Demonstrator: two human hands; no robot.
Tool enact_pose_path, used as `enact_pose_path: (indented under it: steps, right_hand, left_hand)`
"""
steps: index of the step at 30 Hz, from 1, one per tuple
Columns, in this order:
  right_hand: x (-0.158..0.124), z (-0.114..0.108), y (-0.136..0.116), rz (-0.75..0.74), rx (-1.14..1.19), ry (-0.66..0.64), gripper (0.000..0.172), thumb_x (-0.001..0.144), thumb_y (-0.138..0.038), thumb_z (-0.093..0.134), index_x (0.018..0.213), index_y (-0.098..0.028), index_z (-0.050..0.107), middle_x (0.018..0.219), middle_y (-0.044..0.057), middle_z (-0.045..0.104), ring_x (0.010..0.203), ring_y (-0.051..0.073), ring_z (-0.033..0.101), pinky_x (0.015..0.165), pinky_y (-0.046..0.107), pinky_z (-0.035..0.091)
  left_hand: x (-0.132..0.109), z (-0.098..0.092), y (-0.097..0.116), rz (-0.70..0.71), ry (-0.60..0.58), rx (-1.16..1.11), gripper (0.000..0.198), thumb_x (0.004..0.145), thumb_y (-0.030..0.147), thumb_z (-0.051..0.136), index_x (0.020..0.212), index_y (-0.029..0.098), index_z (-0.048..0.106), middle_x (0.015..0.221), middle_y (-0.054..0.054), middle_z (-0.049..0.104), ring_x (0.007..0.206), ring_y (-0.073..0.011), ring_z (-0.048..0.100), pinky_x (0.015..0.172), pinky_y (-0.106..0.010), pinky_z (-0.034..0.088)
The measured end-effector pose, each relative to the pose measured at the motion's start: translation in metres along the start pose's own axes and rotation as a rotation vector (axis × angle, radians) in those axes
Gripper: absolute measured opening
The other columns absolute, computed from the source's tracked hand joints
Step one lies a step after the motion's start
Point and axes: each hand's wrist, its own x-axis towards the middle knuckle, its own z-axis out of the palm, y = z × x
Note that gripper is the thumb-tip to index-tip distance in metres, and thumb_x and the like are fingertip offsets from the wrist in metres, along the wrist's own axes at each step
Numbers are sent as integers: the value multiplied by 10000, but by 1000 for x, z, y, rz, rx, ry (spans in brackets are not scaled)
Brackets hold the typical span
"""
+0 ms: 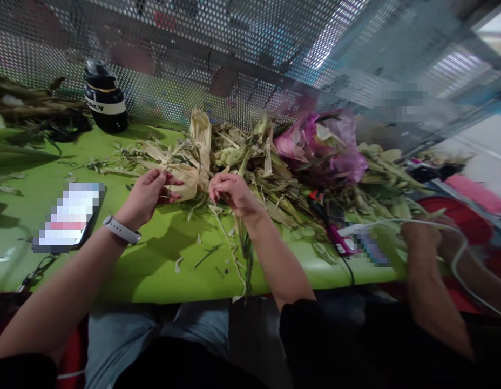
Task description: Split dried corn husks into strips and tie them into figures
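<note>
My left hand [147, 193], a white watch on its wrist, has its fingers closed on the pale dry corn husk [191, 175] that lies on the green table [153, 259]. Just right of that husk, my right hand [230, 193] is curled in a loose pinch on thin husk strips; what exactly it pinches is hard to make out. Both hands sit at the front edge of a heap of husks and green leaves [250, 156].
A phone [70, 216] lies at the left. A black bottle [105, 97] stands by the perforated metal wall [218, 48]. A pink plastic bag [323, 146] rests on the heap. Another person's arm [428, 281] and a white cable [457, 254] are at the right.
</note>
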Motion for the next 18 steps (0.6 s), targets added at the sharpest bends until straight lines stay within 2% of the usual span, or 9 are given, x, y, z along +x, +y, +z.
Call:
enact_pose_path:
  steps: [2, 4, 5, 6, 8, 10, 12, 15, 18]
  right_hand:
    - [0, -4, -3, 20, -54, -24, 228, 760, -324, 594, 584, -192, 536, 549, -20, 579, 523, 101, 502, 582, 248, 431]
    - [1, -6, -3, 94, -213, -131, 176, 744, -333, 647, 666, -180, 608, 641, 1, 639, 602, 120, 560, 641, 267, 459]
    - [2, -7, -2, 113, -315, -175, 159, 711, -324, 694, 745, -175, 648, 729, 17, 673, 669, 135, 589, 679, 278, 468]
    - [3, -7, -1, 108, -414, -193, 214, 673, -307, 738, 829, -174, 674, 824, 32, 693, 739, 149, 606, 713, 287, 471]
    - [4, -7, 2, 65, -567, -158, 295, 654, -298, 766, 912, -177, 688, 913, 40, 692, 799, 159, 604, 735, 288, 460]
    - [5, -8, 3, 51, -664, -87, 203, 744, -357, 698, 804, -163, 685, 765, 16, 658, 701, 140, 566, 678, 273, 429]
    - [5, -11, 3, 67, -740, -33, 262, 817, -386, 617, 695, -156, 653, 617, -10, 578, 601, 122, 503, 618, 263, 385]
    - [5, -14, 5, 7, -850, -7, 152, 793, -301, 642, 748, -156, 661, 720, 7, 617, 657, 129, 522, 644, 262, 380]
    - [8, -6, 12, 62, -971, -125, 154, 813, -312, 636, 819, -164, 681, 826, 34, 665, 715, 138, 563, 675, 261, 389]
  left_hand:
    - [1, -2, 0, 3, -18, -6, 119, 929, 214, 536, 834, 143, 546, 884, -81, 728, 538, -98, 673, 448, -157, 502]
    - [0, -1, -2, -13, -96, -19, 114, 924, 224, 550, 846, 140, 559, 890, -90, 729, 631, -129, 708, 496, -178, 536]
    - [-1, 0, -3, -21, -138, -31, 115, 924, 225, 551, 849, 140, 563, 889, -93, 729, 685, -145, 721, 543, -199, 561]
    - [-2, 1, -4, -22, -171, -46, 117, 927, 223, 546, 848, 139, 566, 887, -96, 730, 735, -158, 727, 601, -226, 584]
    - [-3, 4, -6, 2, -200, -76, 126, 931, 220, 540, 836, 140, 564, 888, -98, 732, 817, -175, 730, 736, -286, 601]
    - [-2, 5, -6, 65, -185, -85, 139, 928, 230, 550, 816, 147, 559, 890, -91, 732, 885, -185, 724, 854, -324, 579]
    - [0, 4, -6, 164, -136, -65, 143, 915, 240, 573, 797, 161, 557, 875, -71, 730, 937, -189, 713, 926, -333, 548]
    - [3, 1, -7, 280, -75, -23, 128, 905, 247, 583, 795, 188, 557, 841, -42, 729, 937, -185, 707, 944, -341, 537]
    - [5, 0, -8, 306, -63, -13, 133, 922, 252, 545, 802, 195, 544, 810, -37, 728, 832, -177, 718, 888, -358, 566]
